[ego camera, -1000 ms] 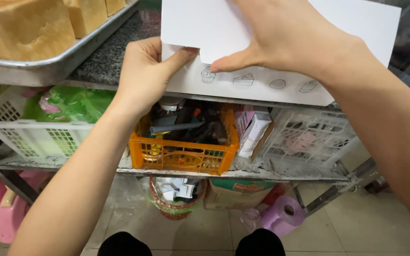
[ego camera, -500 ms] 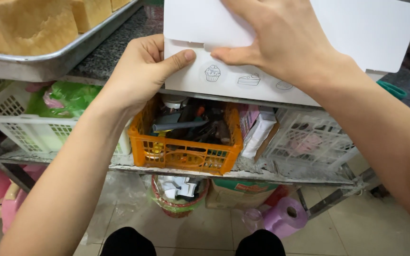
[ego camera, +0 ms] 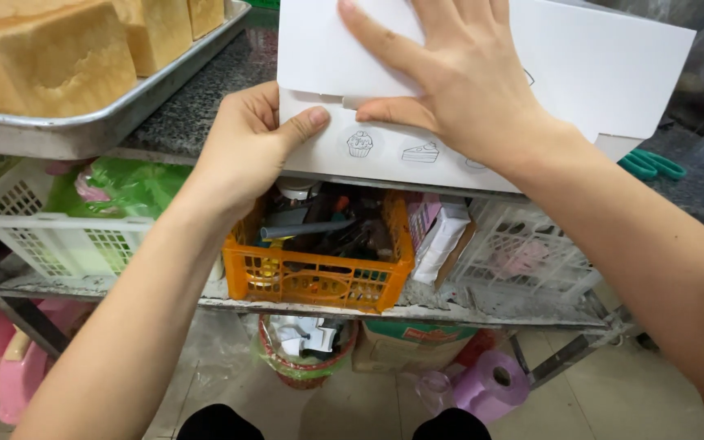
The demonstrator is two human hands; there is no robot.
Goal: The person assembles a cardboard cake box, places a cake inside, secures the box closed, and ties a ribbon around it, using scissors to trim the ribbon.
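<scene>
The white cardboard box (ego camera: 482,90) overhangs the surface's (ego camera: 197,106) front edge. The left hand (ego camera: 246,151) pinches its near-left corner; the right hand (ego camera: 458,73) lies flat, its grip spread wide on top.

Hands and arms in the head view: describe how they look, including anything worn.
Both the left hand and the right hand are bare, with no gloves, rings, watch or bracelets visible. The forearms are bare too; no sleeve shows anywhere in the picture. The fingernails that show are short and unpainted. No markings can be seen.
</scene>
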